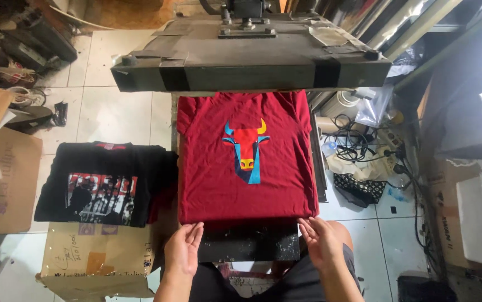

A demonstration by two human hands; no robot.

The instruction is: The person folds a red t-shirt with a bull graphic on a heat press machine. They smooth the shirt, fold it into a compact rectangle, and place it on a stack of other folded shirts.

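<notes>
- Both hands hover open at the near edge of the press bed: the left hand [184, 247] with fingers spread flat and holding nothing, the right hand [320, 241] the same, its fingertips just touching the hem of the red shirt [246, 162].
- The risk here, as I judge it: a tug from one side only would skew the shirt and put the bull print [246, 151] off square under the heavy top plate [249, 61] raised above the far edge.
- Another hazard: that plate hangs right over the collar end, so hands reaching deep could meet it. I can't tell whether it is hot.
- The hem already droops over the near edge; a wrinkle there could get pressed in.
- The shirt itself lies flat and smooth, deep red, with the bull head in red, blue and yellow centred on the chest.
- A folded black shirt [104, 182] sits on a cardboard box [93, 260] beside the left edge, well clear.
</notes>
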